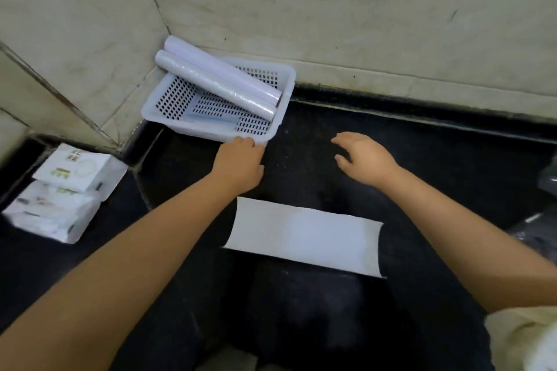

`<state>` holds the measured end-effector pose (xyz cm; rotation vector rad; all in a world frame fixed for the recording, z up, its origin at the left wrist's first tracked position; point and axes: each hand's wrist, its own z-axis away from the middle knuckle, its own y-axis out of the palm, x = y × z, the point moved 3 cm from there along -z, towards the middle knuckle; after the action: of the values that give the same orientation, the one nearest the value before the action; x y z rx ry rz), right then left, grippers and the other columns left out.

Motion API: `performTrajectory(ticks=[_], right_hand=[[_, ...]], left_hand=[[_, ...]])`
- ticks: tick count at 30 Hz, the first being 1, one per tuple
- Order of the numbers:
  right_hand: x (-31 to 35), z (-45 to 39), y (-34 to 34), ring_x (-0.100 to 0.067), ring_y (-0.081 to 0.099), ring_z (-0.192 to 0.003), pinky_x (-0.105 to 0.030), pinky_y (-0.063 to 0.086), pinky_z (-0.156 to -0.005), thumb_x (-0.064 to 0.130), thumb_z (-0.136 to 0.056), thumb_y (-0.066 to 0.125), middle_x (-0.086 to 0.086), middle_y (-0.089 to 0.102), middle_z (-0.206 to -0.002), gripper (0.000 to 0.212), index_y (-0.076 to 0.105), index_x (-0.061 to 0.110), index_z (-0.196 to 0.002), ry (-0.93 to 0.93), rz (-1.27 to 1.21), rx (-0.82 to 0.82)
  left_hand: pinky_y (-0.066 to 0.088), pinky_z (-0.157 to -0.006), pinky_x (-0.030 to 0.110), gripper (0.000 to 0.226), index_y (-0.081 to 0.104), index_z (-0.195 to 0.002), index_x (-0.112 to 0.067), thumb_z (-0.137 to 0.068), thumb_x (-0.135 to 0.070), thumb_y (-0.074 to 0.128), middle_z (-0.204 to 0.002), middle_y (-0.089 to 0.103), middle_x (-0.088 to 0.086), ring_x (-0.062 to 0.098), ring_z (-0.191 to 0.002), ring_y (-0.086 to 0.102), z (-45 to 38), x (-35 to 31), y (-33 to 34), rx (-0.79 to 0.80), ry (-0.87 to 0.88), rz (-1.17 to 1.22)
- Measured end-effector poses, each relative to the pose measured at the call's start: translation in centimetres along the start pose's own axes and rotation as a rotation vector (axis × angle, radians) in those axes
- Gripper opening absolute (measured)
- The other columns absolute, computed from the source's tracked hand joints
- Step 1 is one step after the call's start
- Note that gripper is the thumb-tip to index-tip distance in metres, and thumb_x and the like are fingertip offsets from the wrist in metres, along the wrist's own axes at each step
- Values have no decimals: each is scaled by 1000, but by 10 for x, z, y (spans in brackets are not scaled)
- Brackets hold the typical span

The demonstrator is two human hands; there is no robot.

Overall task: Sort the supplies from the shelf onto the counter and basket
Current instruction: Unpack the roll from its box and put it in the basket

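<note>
A white perforated plastic basket [168, 99] sits in the back corner of the black counter [422, 159]. Two white rolls [217, 81] lie slanted across it, their upper ends leaning over its rim against the wall. A flat pale item lies under them on the basket's floor. My left hand [239, 164] rests its fingers over the basket's near rim. My right hand [364, 159] hovers above the counter to the right of the basket, fingers spread, holding nothing. A white curved sheet [304, 235] lies on the counter between my forearms.
White packs of tissues or wipes [60, 196] are stacked on a lower dark ledge at the left. Tiled walls close the corner behind the basket. Dark plastic bags [542, 214] show at the right edge.
</note>
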<state>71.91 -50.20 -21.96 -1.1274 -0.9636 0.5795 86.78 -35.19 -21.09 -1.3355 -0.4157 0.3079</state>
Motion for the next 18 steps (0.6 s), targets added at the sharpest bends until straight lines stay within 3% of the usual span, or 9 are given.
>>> performTrajectory(ticks=[5,13,18], right_hand=[[-38,101,-29,-28,45,-127,-40,42,-100,18,-90,48,-12,48,-140,43,46,6,-131,232,55,-119],[-93,321,-57,-30,51,-119,-41,45,-96,30,-88,53,-15,57,-128,42,53,7,-122,657,40,-275],[-122,457,-59,-28,49,-123,-38,41,-99,31,-89,52,-12,54,-135,46,49,8,-128,907,16,-349]], left_hand=[[41,-96,39,41,44,-131,-11,-95,-30,44,-133,47,13,30,-122,44,26,-78,-13,96,133,-90],[44,-90,40,42,47,-129,-8,-95,-32,43,-130,50,16,33,-118,47,75,-248,-45,-16,462,1],[42,-95,40,38,50,-125,-8,-94,-29,45,-129,51,15,32,-120,46,128,-357,-52,-20,660,37]])
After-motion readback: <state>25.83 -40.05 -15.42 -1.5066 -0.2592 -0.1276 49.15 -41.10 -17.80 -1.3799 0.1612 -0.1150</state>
